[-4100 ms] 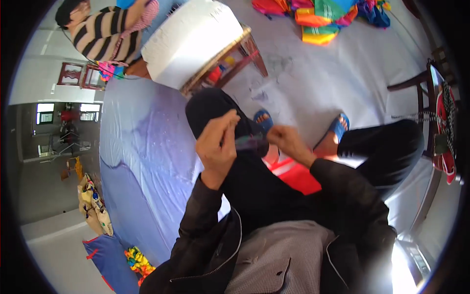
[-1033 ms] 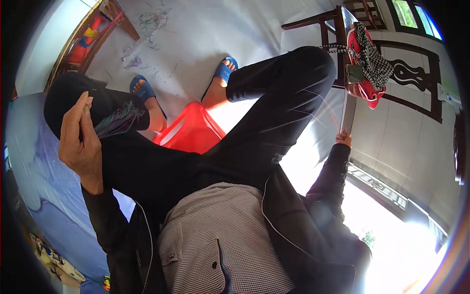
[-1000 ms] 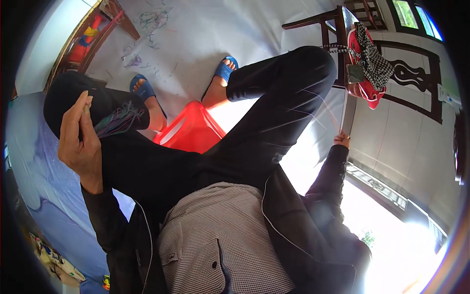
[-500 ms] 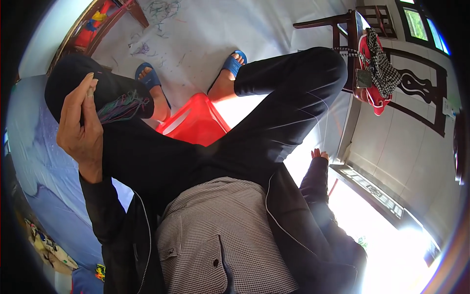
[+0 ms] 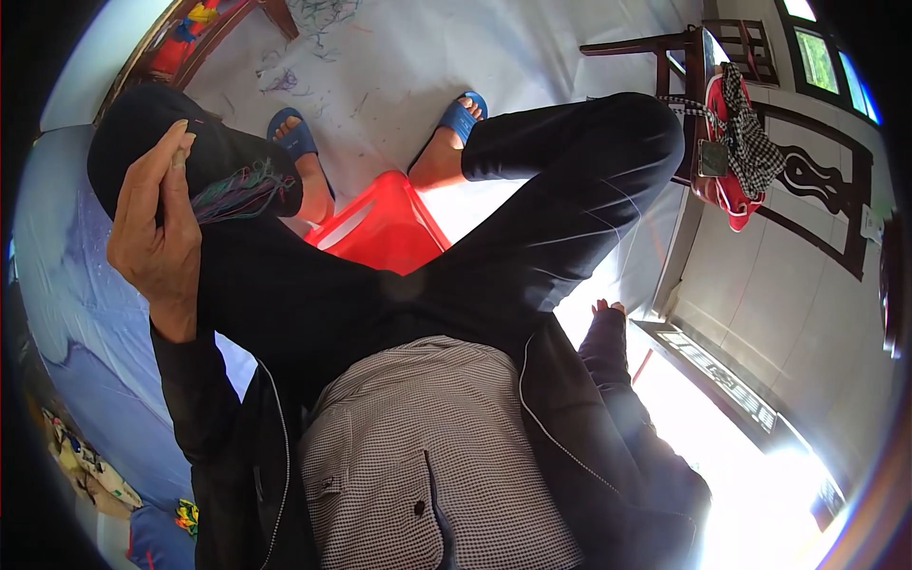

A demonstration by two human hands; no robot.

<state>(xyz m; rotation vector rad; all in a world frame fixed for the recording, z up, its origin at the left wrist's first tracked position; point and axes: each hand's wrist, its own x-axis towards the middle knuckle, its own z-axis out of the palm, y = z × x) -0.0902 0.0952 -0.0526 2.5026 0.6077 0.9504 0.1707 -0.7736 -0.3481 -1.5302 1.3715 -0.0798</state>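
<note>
My left hand (image 5: 160, 223) is raised over my left thigh, thumb and fingertips pinched together. Whatever sits in that pinch is too small to make out. Beside it, a bunch of green, purple and pink threads (image 5: 245, 196) lies across my dark trouser leg near the knee. Far out to the right, my right hand (image 5: 608, 308) shows only its fingertips past the dark sleeve. A thin pale thread (image 5: 627, 204) loops over my right thigh and runs down to those fingers, which seem closed on it; their grip is partly hidden.
A red plastic stool (image 5: 394, 233) stands between my legs, behind my blue slippers (image 5: 459, 119). Thread scraps (image 5: 323, 14) litter the floor. At right is a dark wooden chair (image 5: 817, 180) with a red bag (image 5: 719, 171) and checked cloth; a blue cover (image 5: 85, 285) lies at left.
My left hand has risen slightly, still pinched. My right hand has shifted a little left and lower. The view has tilted slightly.
</note>
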